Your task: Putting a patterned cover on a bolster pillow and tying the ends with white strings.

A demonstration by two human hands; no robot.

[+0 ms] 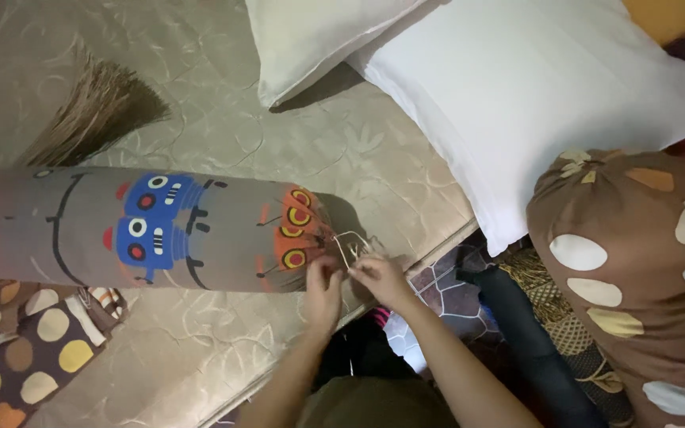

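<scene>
1. Head view, centre of the frame: left hand and right hand side by side at the gathered end of a long grey bolster printed with blue and orange robot figures.
2. Left grip closed, pinching the bunched fabric at the bolster's mouth, apparently to keep the gather tight.
3. Right grip closed on a thin pale string, looped just above the fingers; held taut beside the gather, seemingly for tying.
4. Bolster lying across the left half of the frame on a beige patterned mattress, its tied end just at the mattress edge, close to the body for easy reach.
5. Upper left: broom bristles resting on the mattress behind the bolster.
6. Top centre and upper right: two white pillows, well apart from the hands.
7. Right edge: brown bolster with pale spots, standing off the mattress.
8. Lower left: brown spotted cloth partly under the grey bolster.
</scene>
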